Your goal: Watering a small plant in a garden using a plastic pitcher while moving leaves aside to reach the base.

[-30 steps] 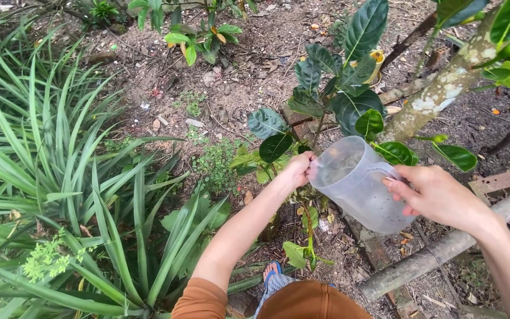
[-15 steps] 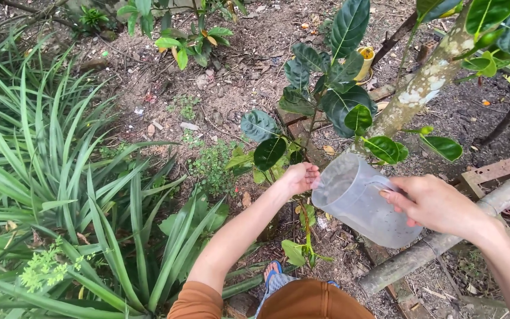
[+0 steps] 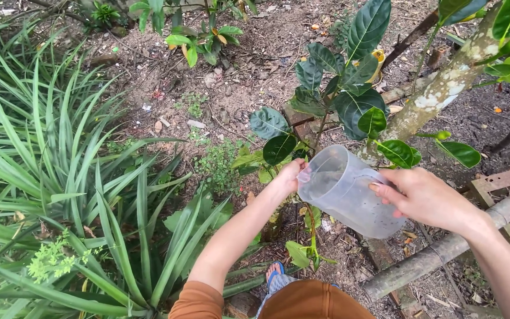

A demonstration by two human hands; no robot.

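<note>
Here, translucent plastic jug (image 3: 349, 192), right hand (image 3: 426, 198) gripping, left hand (image 3: 287, 177) at rim.

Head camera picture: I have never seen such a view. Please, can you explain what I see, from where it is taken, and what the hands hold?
A camera worn on the person's head looks down, so you see their own two arms. The right hand grips a clear plastic jug by its side handle, tilted. The left hand touches the jug's rim. Below is bare garden soil with a broad-leaved young plant, long spiky green leaves on the left, a pale tree trunk and a fallen log.
</note>
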